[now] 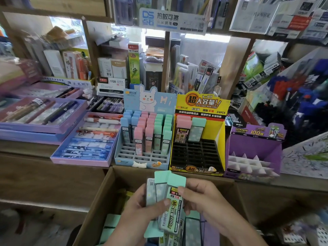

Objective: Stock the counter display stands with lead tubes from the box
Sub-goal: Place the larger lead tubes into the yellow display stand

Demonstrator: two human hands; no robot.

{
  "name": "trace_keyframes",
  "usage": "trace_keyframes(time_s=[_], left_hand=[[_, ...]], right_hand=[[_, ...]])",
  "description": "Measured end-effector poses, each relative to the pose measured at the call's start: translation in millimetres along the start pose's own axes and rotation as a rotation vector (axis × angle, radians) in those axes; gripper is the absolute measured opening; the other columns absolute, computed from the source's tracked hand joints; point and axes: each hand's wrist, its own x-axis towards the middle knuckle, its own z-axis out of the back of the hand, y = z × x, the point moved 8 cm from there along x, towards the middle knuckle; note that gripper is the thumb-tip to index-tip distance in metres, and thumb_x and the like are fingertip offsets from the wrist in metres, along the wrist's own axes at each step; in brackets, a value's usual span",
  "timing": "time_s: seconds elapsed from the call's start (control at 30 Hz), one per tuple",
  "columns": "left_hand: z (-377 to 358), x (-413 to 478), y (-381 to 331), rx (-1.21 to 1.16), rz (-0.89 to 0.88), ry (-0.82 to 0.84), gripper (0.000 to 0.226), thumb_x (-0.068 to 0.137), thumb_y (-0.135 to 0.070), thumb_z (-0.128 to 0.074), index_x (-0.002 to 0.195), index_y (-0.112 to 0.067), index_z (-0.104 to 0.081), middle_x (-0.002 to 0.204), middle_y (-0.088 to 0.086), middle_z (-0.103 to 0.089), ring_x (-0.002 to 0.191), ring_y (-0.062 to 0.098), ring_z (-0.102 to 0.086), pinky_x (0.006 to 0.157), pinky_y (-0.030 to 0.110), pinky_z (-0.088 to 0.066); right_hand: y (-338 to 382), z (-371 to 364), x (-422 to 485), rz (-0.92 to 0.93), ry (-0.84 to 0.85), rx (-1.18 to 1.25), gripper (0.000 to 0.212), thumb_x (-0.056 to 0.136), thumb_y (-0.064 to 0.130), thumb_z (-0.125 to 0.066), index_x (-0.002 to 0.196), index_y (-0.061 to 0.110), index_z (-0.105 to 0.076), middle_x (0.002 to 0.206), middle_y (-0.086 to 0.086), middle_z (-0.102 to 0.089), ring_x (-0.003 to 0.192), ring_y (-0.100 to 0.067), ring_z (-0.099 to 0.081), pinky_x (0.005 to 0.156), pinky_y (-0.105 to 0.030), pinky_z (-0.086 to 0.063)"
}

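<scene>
The stocking is well short of done. Low at six o'clock, over the open cardboard box (113,189), the left hand (142,208) grips a small bunch of green-capped lead tubes (160,189), thumb pressed across their front and fingers curled behind. The right hand (204,201) pinches the front tube of the bunch (174,206), the one with the printed label, as if to draw it off. Straight ahead at twelve o'clock from the hands, three display stands sit side by side on the counter. The blue stand (134,154), at eleven o'clock, holds rows of blue, pink and green tubes in its back part, while its front rows of slots are bare. The yellow stand (220,132), at one o'clock, has only a pink tube (182,128) and a green tube (197,128) in its back row; the rest of its black grid is unfilled. The purple stand (253,148), at two o'clock, shows no tubes at all. More green-capped tubes (110,222) lie in the box beneath the hands, so stock remains to be placed. By its label, the pinched tube looks to belong in the yellow stand, which I judge to be the stand in hand; the blue stand's front and the whole purple stand are left.
</scene>
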Motion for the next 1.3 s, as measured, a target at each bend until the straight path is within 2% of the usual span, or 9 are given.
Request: trace_keyframes(time_s=[0.13, 0.3, 0.37, 0.47, 0.53, 0.63, 0.9, 1.1, 1.3], left_hand=[[-2.6, -1.8, 2.5, 0.004, 0.045, 0.001, 0.051, 0.062, -0.003, -0.082, 0.111, -0.013, -0.076, 0.106, 0.021, -0.078, 0.095, 0.041, -0.076, 0.072, 0.043, -0.062], [-1.0, -3.3, 0.1, 0.024, 0.052, -0.041, 0.035, 0.079, 0.001, -0.076, 0.113, -0.008, -0.075, 0.105, 0.022, -0.077, 0.095, 0.042, -0.076, 0.080, 0.046, -0.061], [0.0, -3.6, 0.5, 0.029, 0.063, -0.060, 0.027, 0.086, 0.004, -0.071, 0.111, -0.007, -0.074, 0.102, 0.021, -0.078, 0.090, 0.039, -0.077, 0.071, 0.042, -0.063], [0.5, -4.0, 0.5, 0.025, 0.078, -0.080, 0.023, 0.089, 0.003, -0.069, 0.109, -0.007, -0.075, 0.098, 0.019, -0.079, 0.084, 0.034, -0.079, 0.059, 0.036, -0.063], [2.2, -3.8, -0.5, 0.026, 0.074, -0.099, 0.023, 0.089, 0.001, -0.069, 0.109, -0.008, -0.075, 0.097, 0.017, -0.080, 0.082, 0.032, -0.079, 0.057, 0.034, -0.062], [8.3, -3.2, -1.9, 0.007, 0.072, -0.149, 0.021, 0.089, -0.002, -0.071, 0.108, -0.010, -0.077, 0.097, 0.016, -0.080, 0.080, 0.032, -0.079, 0.054, 0.034, -0.061], [15.8, -1.8, -6.2, 0.036, 0.119, -0.206, 0.026, 0.086, -0.007, -0.074, 0.110, -0.015, -0.076, 0.099, 0.016, -0.080, 0.095, 0.039, -0.076, 0.085, 0.049, -0.058], [16.2, -2.4, -8.4, 0.057, 0.125, -0.209, 0.024, 0.085, -0.006, -0.075, 0.108, -0.014, -0.076, 0.097, 0.016, -0.080, 0.097, 0.039, -0.075, 0.093, 0.053, -0.055], [16.6, -0.6, -8.7, 0.052, 0.115, -0.198, 0.026, 0.086, -0.003, -0.072, 0.110, -0.011, -0.075, 0.098, 0.017, -0.080, 0.097, 0.040, -0.075, 0.087, 0.051, -0.056]], right_hand=[[-6.0, -2.6, 0.9, -0.075, 0.029, 0.069, 0.033, 0.090, 0.024, -0.076, 0.119, 0.009, -0.077, 0.105, -0.017, -0.075, 0.076, -0.016, -0.065, 0.058, -0.025, -0.048], [-1.9, 1.9, 0.6, -0.049, -0.042, 0.118, 0.047, 0.073, 0.024, -0.085, 0.109, -0.004, -0.073, 0.105, -0.024, -0.073, 0.078, -0.023, -0.067, 0.062, -0.028, -0.052], [-0.1, 6.3, 0.4, -0.020, -0.097, 0.102, 0.050, 0.068, 0.024, -0.087, 0.104, -0.006, -0.068, 0.107, -0.027, -0.074, 0.088, -0.039, -0.073, 0.074, -0.043, -0.060], [-0.2, 12.3, 0.5, 0.002, -0.178, 0.105, 0.059, 0.065, 0.024, -0.089, 0.105, -0.011, -0.064, 0.108, -0.032, -0.073, 0.105, -0.053, -0.068, 0.095, -0.066, -0.052], [2.2, 16.3, -0.2, 0.022, -0.215, 0.113, 0.058, 0.067, 0.027, -0.088, 0.106, -0.009, -0.065, 0.107, -0.028, -0.074, 0.102, -0.048, -0.071, 0.090, -0.059, -0.058], [11.0, 25.5, -4.0, 0.078, -0.270, 0.160, 0.040, 0.070, 0.030, -0.086, 0.099, 0.005, -0.075, 0.107, -0.022, -0.076, 0.095, -0.035, -0.075, 0.073, -0.039, -0.063], [85.4, 50.9, -26.4, 0.384, -0.461, -0.041, 0.020, 0.076, 0.031, -0.083, 0.095, 0.029, -0.080, 0.095, -0.005, -0.081, 0.088, -0.019, -0.077, 0.071, -0.020, -0.060], [138.1, 72.1, -23.7, 0.575, -0.626, -0.265, 0.011, 0.086, 0.017, -0.082, 0.092, 0.026, -0.080, 0.085, 0.002, -0.079, 0.070, -0.005, -0.070, 0.062, -0.017, -0.055], [150.1, 84.4, 2.6, 0.635, -0.739, -0.492, 0.026, 0.093, 0.008, -0.073, 0.095, 0.034, -0.070, 0.087, 0.009, -0.075, 0.080, -0.012, -0.073, 0.068, -0.027, -0.063]])
